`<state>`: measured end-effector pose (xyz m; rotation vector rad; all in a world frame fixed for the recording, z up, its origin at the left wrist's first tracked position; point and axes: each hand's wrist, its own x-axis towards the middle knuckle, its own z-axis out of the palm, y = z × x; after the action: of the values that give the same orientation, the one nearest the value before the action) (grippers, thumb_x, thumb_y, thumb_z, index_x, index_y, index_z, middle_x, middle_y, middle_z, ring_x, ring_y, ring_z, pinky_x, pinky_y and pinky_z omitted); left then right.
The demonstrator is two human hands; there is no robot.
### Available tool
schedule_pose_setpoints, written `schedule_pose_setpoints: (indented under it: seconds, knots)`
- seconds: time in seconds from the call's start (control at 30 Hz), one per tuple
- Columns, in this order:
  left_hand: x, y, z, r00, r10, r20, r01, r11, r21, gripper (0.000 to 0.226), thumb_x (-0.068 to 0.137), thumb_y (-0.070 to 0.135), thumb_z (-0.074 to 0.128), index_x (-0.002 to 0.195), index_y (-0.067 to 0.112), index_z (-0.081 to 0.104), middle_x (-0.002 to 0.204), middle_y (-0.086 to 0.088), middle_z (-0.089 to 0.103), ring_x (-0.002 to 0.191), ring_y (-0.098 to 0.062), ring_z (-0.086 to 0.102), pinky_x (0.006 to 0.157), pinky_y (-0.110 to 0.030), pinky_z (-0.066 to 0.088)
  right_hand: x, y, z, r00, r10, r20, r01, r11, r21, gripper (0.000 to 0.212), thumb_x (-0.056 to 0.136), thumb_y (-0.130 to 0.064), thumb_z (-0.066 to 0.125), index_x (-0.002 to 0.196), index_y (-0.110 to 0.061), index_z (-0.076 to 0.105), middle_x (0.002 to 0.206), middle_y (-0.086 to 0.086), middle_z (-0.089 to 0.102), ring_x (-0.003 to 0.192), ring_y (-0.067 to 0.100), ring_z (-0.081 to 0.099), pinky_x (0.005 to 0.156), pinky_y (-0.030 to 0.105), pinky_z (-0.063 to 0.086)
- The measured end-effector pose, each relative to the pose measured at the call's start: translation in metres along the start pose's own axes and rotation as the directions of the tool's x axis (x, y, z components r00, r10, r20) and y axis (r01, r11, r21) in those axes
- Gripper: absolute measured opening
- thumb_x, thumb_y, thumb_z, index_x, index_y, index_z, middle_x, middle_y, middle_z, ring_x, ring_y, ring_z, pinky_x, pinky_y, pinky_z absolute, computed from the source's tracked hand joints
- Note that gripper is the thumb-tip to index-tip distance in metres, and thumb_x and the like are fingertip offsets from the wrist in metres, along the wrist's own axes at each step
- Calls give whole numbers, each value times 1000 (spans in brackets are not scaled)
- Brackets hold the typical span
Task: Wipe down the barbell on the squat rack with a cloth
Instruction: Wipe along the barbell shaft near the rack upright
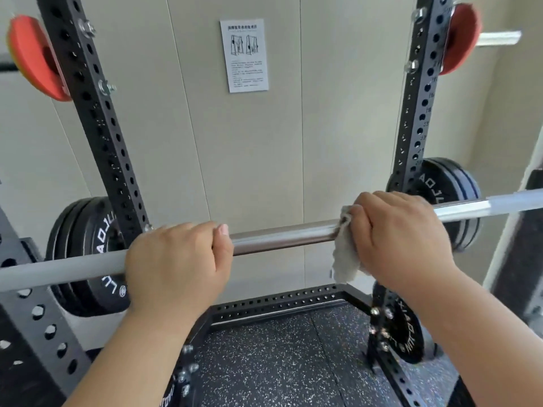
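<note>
Head view. The barbell (282, 237) runs across the whole frame at a slight slant, its right end higher, and passes in front of the two black perforated uprights of the squat rack (97, 118). Its middle section between the hands is polished and reflective; the stretch to the left of the left hand looks matte grey.

A small pale cloth (345, 259) is wrapped against the bar right of centre, with a loose tail hanging below the shaft. The right hand (399, 239) covers it from above: its fingers (364, 218) are curled over the cloth and the bar together, clamping the cloth to the metal. The left hand (176, 259) grips the bare bar left of centre, knuckles up, curled fully round the shaft (no cloth under it). The two hands are well apart, with bare steel between them.

Black weight plates with white lettering hang behind the bar beside the left upright (88, 254) and beside the right upright (452, 183). Red plates sit high up at the left (35, 57) and the right (461, 36). Another black plate (408, 333) stands low at the right, near the rack's base. A printed sheet (244, 55) is fixed to the beige wall between the uprights. Below lies a speckled black rubber floor (279, 356), bordered by a perforated base rail (276, 301).
</note>
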<state>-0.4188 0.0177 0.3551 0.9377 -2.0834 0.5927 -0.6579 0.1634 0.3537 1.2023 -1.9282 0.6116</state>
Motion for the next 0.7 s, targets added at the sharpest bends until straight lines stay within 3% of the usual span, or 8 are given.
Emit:
schedule_pose_setpoints:
  seconds: [0.13,0.23,0.37,0.5,0.7]
  knots:
    - [4,14,-1,994,-111,-18,111,994,14,49,96,30,38,49,20,36,42,2,34,41,-24,33,55,-32,27,-10,-22,4,993,-119,22,119,993,15,40,105,-41,24,89,-24,56,79,-8,53,70,18,48,75,36,42]
    - [-3,31,-2,986,-169,2,169,984,53,50,98,39,30,55,21,45,53,6,44,56,-26,42,68,-39,32,-6,12,-2,969,-232,85,231,973,26,42,106,-45,20,98,-27,57,83,-11,55,71,16,51,75,34,44]
    - [-6,59,-1,987,-156,34,155,988,22,45,99,49,27,65,28,49,62,10,50,67,-24,47,81,-44,36,1,83,-7,992,-74,98,76,997,-20,54,106,-48,15,89,-25,60,72,-10,56,65,19,56,72,37,46]
    - [9,104,4,991,-99,93,97,995,31,50,99,55,25,67,26,51,62,9,54,66,-24,53,76,-41,37,-12,84,-4,999,32,13,-31,999,-44,47,106,-42,20,89,-21,58,78,-5,57,73,21,53,80,39,43]
    - [26,172,9,991,1,136,-2,1000,5,54,100,56,20,66,24,48,57,7,50,59,-23,52,66,-37,41,-14,114,-2,992,-121,30,120,993,18,40,106,-42,27,98,-22,61,86,-7,57,78,21,53,81,37,43]
